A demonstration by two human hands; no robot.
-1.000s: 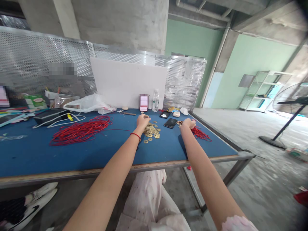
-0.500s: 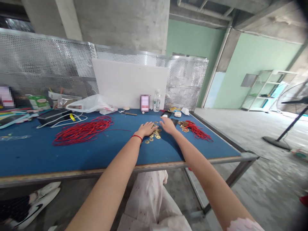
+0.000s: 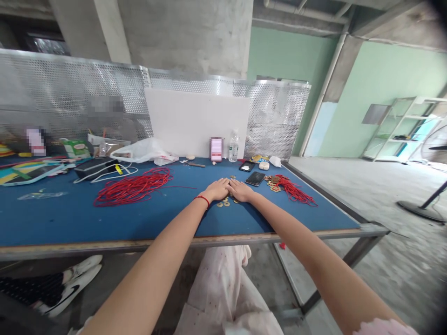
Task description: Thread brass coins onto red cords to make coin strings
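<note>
My left hand [image 3: 217, 189] and my right hand [image 3: 240, 190] lie flat over a small heap of brass coins [image 3: 226, 203], fingers stretched out and fingertips meeting. Most of the heap is hidden under the palms; several coins with centre holes show at its near edge. To the left lies a loose bundle of red cord [image 3: 134, 187], one strand trailing toward my left hand. Right of my hands rests a bunch of coins tied with red cord [image 3: 291, 190]. Between it and my right hand is a flat black object [image 3: 255, 178].
A phone [image 3: 216, 149] and clear bottles [image 3: 233, 146] stand at the back against a white board. A white plastic bag [image 3: 143, 151] and a black box with a white cable [image 3: 96, 169] sit at left. The blue table's [image 3: 122, 228] front edge is near me.
My right hand has come down and left, from raised above the coins to flat beside my left hand. More of the coins are covered. The whole view has shifted slightly.
</note>
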